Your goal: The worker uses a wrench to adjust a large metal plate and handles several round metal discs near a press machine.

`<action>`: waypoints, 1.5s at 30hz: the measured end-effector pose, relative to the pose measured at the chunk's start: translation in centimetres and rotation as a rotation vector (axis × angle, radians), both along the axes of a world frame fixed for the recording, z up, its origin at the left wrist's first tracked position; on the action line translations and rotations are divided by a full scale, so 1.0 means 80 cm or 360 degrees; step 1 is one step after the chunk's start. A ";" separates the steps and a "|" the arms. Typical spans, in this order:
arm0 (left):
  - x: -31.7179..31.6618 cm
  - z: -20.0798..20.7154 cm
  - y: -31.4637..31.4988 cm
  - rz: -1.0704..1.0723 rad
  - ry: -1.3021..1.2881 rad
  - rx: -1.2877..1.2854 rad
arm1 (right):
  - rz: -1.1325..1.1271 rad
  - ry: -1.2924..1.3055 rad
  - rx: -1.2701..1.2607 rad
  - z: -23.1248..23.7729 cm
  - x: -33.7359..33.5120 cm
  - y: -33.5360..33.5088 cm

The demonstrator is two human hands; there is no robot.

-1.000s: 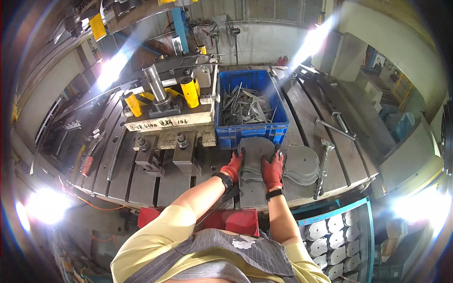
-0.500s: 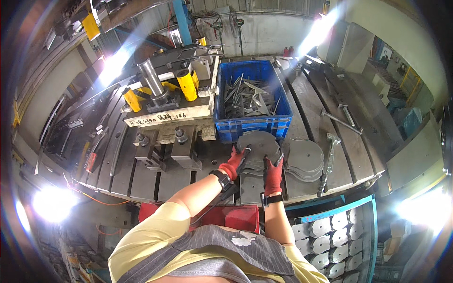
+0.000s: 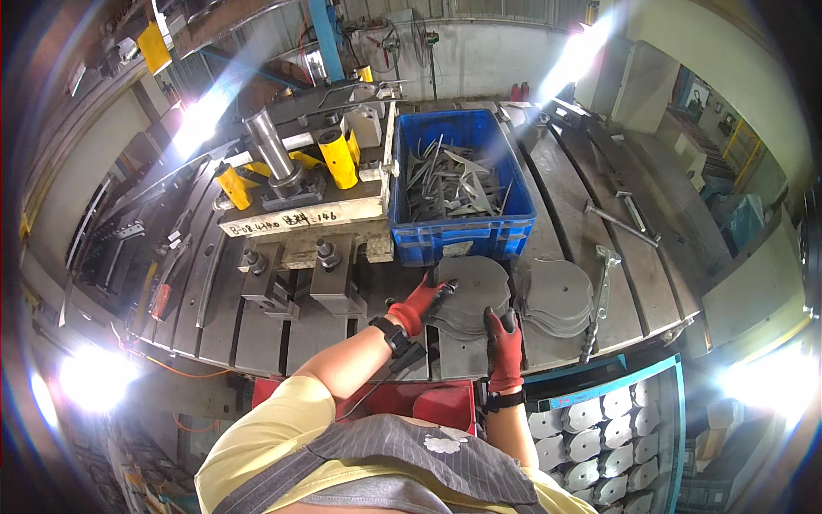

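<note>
A stack of thin grey metal plates (image 3: 473, 283) with rounded, lobed outlines lies on the slotted steel table, between my two hands. My left hand (image 3: 423, 301), in a red glove with dark fingertips, lies against the stack's left side, fingers stretched over the top plate's edge. At the near right edge is my right hand (image 3: 503, 344), gloved alike, with its fingers pointing away from me and slightly apart. Neither palm shows, and the undersides of the fingers are hidden. A second stack of similar plates (image 3: 556, 289) sits just to the right.
Behind the stack stands a blue crate (image 3: 463, 230) of metal scraps. A die block with a steel post (image 3: 271, 146) and yellow cylinders is left of it. Two clamp blocks (image 3: 334, 283) stand nearer. A wrench-like tool (image 3: 604, 291) lies at right; a blue-framed rack (image 3: 681, 403) holds plates below.
The top plates sit lower and nearer to me, more evenly over the stack. My right hand has drawn back toward me, and my left hand has shifted slightly nearer.
</note>
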State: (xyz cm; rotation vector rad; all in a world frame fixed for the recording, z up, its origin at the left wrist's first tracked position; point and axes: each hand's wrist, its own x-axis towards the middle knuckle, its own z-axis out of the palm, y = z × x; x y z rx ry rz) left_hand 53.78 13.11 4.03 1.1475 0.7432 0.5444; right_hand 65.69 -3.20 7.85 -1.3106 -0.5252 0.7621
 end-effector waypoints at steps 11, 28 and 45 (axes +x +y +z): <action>0.014 0.006 0.015 -0.0254 0.0479 0.0377 | 0.0086 -0.0134 -0.0161 -0.007 0.037 0.016; -0.027 -0.115 0.017 -0.0170 0.0176 0.1608 | -0.0260 -0.1116 -0.0355 -0.004 0.038 0.078; 0.012 0.003 -0.076 -0.0267 -0.1126 -0.1564 | 0.0208 -0.2109 -0.0686 -0.001 0.056 0.139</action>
